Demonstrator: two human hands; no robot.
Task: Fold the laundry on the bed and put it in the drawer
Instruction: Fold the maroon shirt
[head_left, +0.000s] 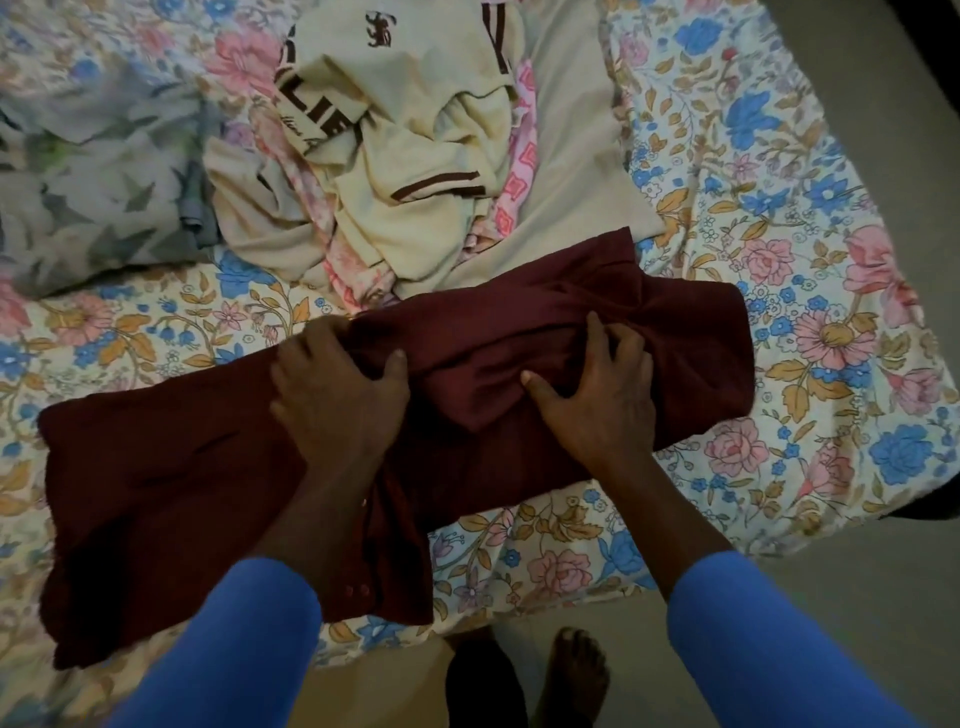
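A dark maroon garment (171, 483) lies stretched across the flowered bed sheet (810, 291), folded into a long band with small buttons near its front edge. My left hand (337, 395) grips a bunched fold at the garment's middle, fingers curled over the cloth. My right hand (597, 384) rests on the garment's right half, its fingers and thumb gathering a crease in the fabric. Behind the garment sits a heap of unfolded laundry: a cream shirt with brown stripes and lettering (415, 156) on top of a pink patterned piece (519, 171).
A grey-green leaf-print cloth (93, 171) lies at the back left of the bed. A beige cloth (571, 130) spreads under the heap. The bed's front edge drops to the floor, where a bare foot (571, 675) stands. No drawer is in view.
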